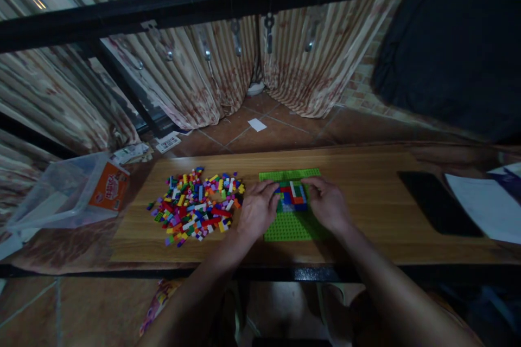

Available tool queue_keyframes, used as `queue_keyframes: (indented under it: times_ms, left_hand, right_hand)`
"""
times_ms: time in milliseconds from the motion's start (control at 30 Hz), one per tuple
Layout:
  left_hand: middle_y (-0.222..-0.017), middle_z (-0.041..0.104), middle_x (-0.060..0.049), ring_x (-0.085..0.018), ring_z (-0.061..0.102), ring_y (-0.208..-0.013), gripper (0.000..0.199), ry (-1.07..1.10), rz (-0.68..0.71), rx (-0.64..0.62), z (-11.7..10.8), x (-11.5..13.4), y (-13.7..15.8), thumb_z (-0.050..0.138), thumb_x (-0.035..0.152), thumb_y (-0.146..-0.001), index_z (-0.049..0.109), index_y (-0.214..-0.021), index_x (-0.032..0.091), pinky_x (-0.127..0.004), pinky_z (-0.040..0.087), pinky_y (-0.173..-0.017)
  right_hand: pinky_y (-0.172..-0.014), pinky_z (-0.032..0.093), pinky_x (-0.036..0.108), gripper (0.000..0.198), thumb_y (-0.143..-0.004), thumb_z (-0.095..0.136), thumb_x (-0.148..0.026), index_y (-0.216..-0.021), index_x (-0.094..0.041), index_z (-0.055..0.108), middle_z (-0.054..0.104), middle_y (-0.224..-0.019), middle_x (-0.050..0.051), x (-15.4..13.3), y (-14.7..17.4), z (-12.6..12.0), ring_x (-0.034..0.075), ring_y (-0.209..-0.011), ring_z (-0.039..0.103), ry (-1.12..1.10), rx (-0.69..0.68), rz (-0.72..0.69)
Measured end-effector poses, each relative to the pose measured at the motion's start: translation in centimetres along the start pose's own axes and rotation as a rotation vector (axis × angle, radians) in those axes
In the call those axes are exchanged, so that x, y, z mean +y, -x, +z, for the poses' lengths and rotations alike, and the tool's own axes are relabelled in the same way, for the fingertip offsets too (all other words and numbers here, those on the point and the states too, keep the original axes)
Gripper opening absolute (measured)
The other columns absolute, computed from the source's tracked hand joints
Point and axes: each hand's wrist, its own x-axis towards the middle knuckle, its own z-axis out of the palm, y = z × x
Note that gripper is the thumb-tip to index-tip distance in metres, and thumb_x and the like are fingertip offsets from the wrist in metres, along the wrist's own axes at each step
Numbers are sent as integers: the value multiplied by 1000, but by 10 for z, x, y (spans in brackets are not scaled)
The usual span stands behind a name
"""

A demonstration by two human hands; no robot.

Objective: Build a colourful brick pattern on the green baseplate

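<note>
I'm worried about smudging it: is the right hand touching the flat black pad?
Apart. The head view shows a wide stretch of wooden tabletop between the right hand and the flat black pad.

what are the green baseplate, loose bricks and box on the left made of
Green baseplate: likely moulded plastic, with rows of small studs; gloss is hard to judge in dim light.
Loose bricks: probably hard plastic, with solid bright colours and blocky shapes.
Box: seemingly clear, smooth plastic, since its walls are see-through.
</note>
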Motion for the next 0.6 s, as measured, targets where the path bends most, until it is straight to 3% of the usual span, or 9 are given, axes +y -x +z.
queue_keyframes:
  times_ms: [100, 300, 600]
  left_hand:
    - [-140, 49, -12, -24, 44, -130, 45, -92, 113, -102, 9, 9, 9, 47, 34, -93, 48, -134, 15, -43, 36, -109]
    - [-153, 29, -14, -28, 20, -144, 67, -304, 159, -235, 26, 19, 24, 41, 49, -93, 27, -146, 10, -56, 25, -113]
    - [-154, 26, -16, -28, 12, -146, 76, -497, 178, -243, 32, 21, 25, 34, 57, -92, 21, -148, 9, -59, 17, -114]
  right_hand:
    - [-87, 49, 36, 33, -83, 40, -13, -97, -18, 70, 68, -103, 9, 0, -1, -1, 21, -92, 64, 25, -14, 42]
    - [-87, 49, 33, 34, -83, 41, -9, -98, -18, 70, 69, -104, 9, -2, -2, -5, 20, -93, 65, 59, -44, 64]
    - [-83, 48, 30, 34, -84, 42, -8, -99, -17, 71, 70, -101, 10, -8, 2, 2, 20, -91, 65, 109, -148, 76]
